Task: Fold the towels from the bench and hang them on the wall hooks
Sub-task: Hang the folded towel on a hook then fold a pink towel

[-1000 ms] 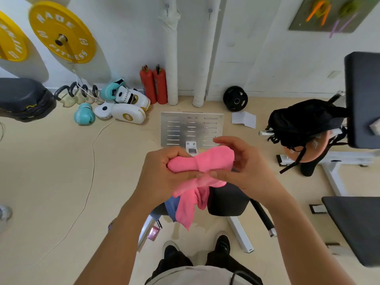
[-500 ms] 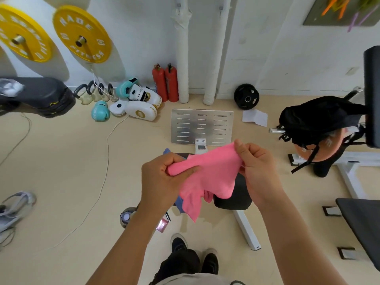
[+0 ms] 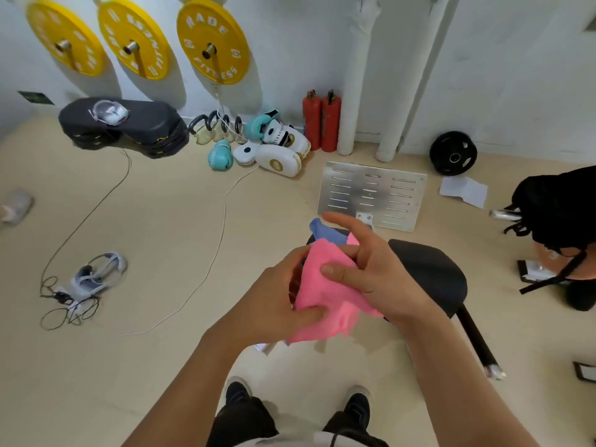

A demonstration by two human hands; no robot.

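Observation:
A pink towel [image 3: 325,295] is bunched between both my hands, above the floor in front of me. My left hand [image 3: 274,304] grips its lower left side, thumb across the cloth. My right hand [image 3: 371,272] holds the upper right part, thumb pressed on the front and index finger stretched out. A blue towel [image 3: 322,230] lies on the black bench seat [image 3: 429,272] just behind my hands, mostly hidden by them. No wall hooks are in view.
Yellow weight plates [image 3: 213,40] hang on the wall. Boxing gloves [image 3: 277,146], kettlebells and red extinguishers [image 3: 321,121] line the wall foot. A metal plate [image 3: 371,195], cables [image 3: 96,214], a shoe [image 3: 93,275] and a black bag [image 3: 561,211] are around me.
The view has swung left, showing more yellow plates. My hands have drawn together and the towel, spread half a second ago, is now gathered into a thicker bunch.

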